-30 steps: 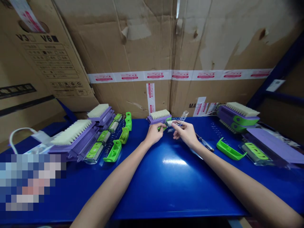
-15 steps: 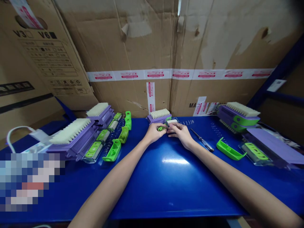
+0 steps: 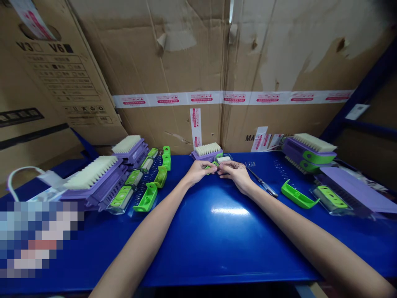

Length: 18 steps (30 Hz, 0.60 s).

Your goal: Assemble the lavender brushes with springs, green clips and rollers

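Note:
A small green plastic piece is pinched in the fingers of my left hand, over the blue table. Right beside it, my right hand has its thumb and fingertips drawn together at the piece's right end; whatever they grip is too small to make out. A thin metal coil spring shows just behind my right hand, partly hidden by it. Behind both hands sit a purple brush block with cream bristles and a clear case with a white block inside. A screwdriver lies right of my right hand.
On the left are purple brush blocks, clear green-topped cases, springs and green end caps. To the right lie stacked brushes, a green cap, another case and a purple panel. Cardboard walls the back.
The green piece has tilted up a little in my left fingers, and my hands have come slightly closer together. The spring behind my right hand has shifted slightly. The view has drifted a little.

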{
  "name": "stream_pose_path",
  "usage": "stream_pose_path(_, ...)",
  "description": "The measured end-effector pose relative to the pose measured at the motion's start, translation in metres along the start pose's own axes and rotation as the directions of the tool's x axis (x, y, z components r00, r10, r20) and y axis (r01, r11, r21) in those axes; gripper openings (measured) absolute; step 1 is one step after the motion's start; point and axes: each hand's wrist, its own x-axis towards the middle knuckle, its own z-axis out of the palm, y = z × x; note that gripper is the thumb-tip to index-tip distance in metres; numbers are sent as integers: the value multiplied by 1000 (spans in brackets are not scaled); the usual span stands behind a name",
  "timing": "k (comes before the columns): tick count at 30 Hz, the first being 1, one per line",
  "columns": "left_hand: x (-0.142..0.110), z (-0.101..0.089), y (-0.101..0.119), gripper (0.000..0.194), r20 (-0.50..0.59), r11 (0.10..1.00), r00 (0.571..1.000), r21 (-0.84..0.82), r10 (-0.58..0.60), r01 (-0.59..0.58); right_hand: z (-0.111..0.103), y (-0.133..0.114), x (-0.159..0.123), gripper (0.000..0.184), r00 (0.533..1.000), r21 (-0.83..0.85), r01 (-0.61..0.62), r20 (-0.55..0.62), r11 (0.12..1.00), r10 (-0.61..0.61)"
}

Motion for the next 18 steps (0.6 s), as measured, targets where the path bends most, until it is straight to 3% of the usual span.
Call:
stream_pose_path(10, -2, 1, 3, 33, 47, 998, 997, 16, -61, 60, -2, -3, 0, 34, 997, 25, -72, 20, 997, 72)
stream_pose_path(16, -2, 1, 5, 25, 46, 999, 999, 31, -13, 11, 1, -1, -3, 47, 996, -62, 85, 20, 994, -83)
stream_pose_path(18, -2, 0, 6, 24, 59, 1000, 998, 8, -6, 6, 1, -1, -4, 45, 996, -68, 86, 15, 994, -86)
